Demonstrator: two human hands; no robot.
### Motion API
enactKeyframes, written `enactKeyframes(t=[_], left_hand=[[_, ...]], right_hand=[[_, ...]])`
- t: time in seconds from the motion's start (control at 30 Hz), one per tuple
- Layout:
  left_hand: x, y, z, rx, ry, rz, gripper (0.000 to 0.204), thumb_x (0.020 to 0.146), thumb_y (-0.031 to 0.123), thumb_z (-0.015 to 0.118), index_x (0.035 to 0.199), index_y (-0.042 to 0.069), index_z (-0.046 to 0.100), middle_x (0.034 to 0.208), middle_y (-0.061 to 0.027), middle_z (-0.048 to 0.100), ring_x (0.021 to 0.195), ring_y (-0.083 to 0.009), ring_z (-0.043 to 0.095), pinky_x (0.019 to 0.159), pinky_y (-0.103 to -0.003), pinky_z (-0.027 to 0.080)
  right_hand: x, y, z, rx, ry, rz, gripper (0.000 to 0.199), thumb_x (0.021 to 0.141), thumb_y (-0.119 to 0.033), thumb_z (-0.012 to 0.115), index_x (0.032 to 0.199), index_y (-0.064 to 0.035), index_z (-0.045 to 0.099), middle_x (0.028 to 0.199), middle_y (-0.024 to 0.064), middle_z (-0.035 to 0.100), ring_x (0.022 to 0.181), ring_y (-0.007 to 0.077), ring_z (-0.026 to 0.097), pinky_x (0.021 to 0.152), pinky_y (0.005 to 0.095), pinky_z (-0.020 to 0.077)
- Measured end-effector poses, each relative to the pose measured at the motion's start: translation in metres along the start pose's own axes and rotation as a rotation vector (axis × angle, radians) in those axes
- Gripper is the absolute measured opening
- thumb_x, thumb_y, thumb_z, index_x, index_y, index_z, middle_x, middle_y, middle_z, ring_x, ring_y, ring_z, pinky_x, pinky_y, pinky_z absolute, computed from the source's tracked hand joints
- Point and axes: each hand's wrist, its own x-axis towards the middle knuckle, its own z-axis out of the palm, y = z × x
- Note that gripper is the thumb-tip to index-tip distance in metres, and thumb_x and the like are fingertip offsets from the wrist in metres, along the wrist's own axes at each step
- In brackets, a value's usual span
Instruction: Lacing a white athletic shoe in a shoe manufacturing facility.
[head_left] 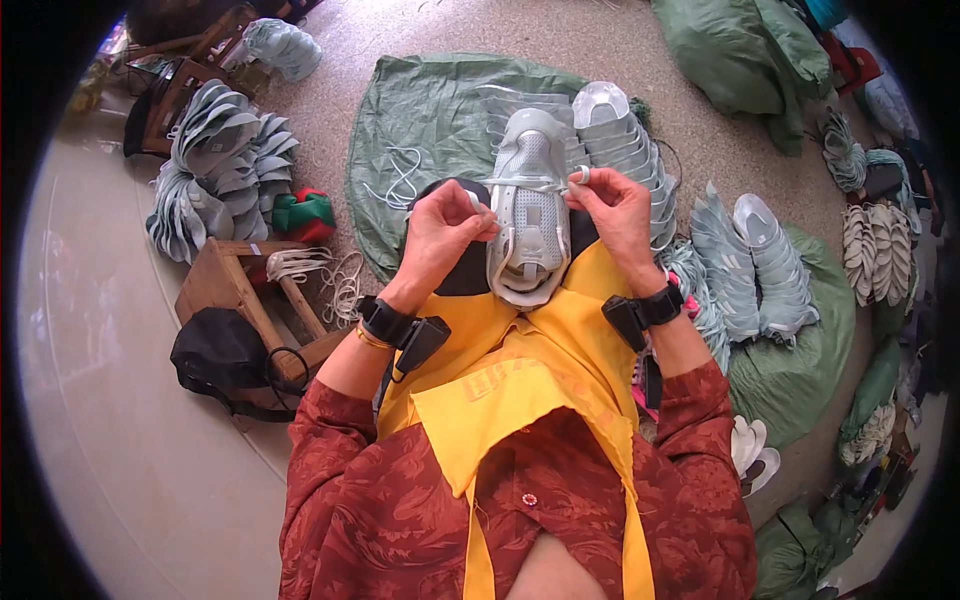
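A pale grey-green shoe upper [530, 225] rests on my lap, its rounded toe end pointing away from me. A whitish shoelace [528, 184] runs crosswise over it near the middle. My left hand [443, 228] pinches one end of the lace at the left side of the upper. On the opposite side, my right hand [614, 205] has the other end between thumb and fingers. Beneath the upper lies my yellow apron [590, 300]. Just beyond it, nested clear toe-shaped pieces [602, 105] sit on a green sack.
Loose white laces [398, 175] lie on the green sack [400, 105]. Left stands a wooden stool [225, 285] with a black bag [222, 350] and a cord bundle. Stacked shoe uppers [205, 165] are behind it. More stacked uppers [775, 265] sit at my right.
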Motion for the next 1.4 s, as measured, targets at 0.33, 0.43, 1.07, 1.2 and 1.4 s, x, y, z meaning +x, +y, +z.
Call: enactKeyframes(t=[0.33,0.43,1.07,1.2,1.4], left_hand=[[0.013,-0.005,0.009,0.05,0.136,0.11,0.022,0.092,-0.001,0.073,0.086,0.005,0.052,0.097,-0.0071,0.071,0.088,-0.0102,0.068,0.081,-0.026,0.06],[0.019,-0.009,0.011,0.081,0.164,0.139,0.024,0.091,-0.001,0.074,0.085,0.006,0.052,0.097,-0.0062,0.071,0.089,-0.0085,0.067,0.082,-0.025,0.059],[0.021,-0.001,0.031,0.258,0.304,0.297,0.024,0.09,-0.001,0.074,0.082,0.002,0.051,0.085,-0.0025,0.068,0.081,-0.0052,0.064,0.072,-0.021,0.053],[0.018,0.005,0.038,0.455,0.309,0.316,0.025,0.088,0.002,0.076,0.082,0.002,0.051,0.08,-0.0001,0.065,0.078,-0.0037,0.061,0.068,-0.02,0.05],[0.024,-0.005,0.031,0.289,0.32,0.216,0.024,0.087,0.003,0.075,0.084,0.003,0.052,0.075,0.0016,0.061,0.07,-0.0031,0.056,0.063,-0.022,0.047]], right_hand=[[-0.002,0.005,0.009,-0.174,0.038,-0.057,0.006,0.09,-0.004,0.075,0.095,-0.0008,0.074,0.083,0.0021,0.075,0.076,0.0085,0.071,0.07,0.0238,0.0562],[-0.004,-0.003,0.011,-0.327,0.027,-0.09,0.007,0.088,-0.006,0.076,0.093,-0.0017,0.074,0.08,0.0018,0.075,0.074,0.007,0.07,0.069,0.0236,0.0546],[-0.002,0.006,0.009,-0.241,0.011,-0.079,0.006,0.088,-0.005,0.076,0.093,-0.0014,0.074,0.08,0.0002,0.074,0.075,0.0054,0.068,0.07,0.0223,0.0537],[-0.002,0.006,0.008,-0.244,0.016,-0.064,0.007,0.089,-0.005,0.076,0.093,-0.0013,0.074,0.08,-0.0003,0.074,0.074,0.005,0.068,0.07,0.0219,0.0536],[-0.002,0.005,0.009,-0.146,0.021,-0.041,0.007,0.088,-0.005,0.076,0.092,-0.0016,0.073,0.08,0.0001,0.074,0.075,0.0055,0.069,0.07,0.0226,0.0545]])
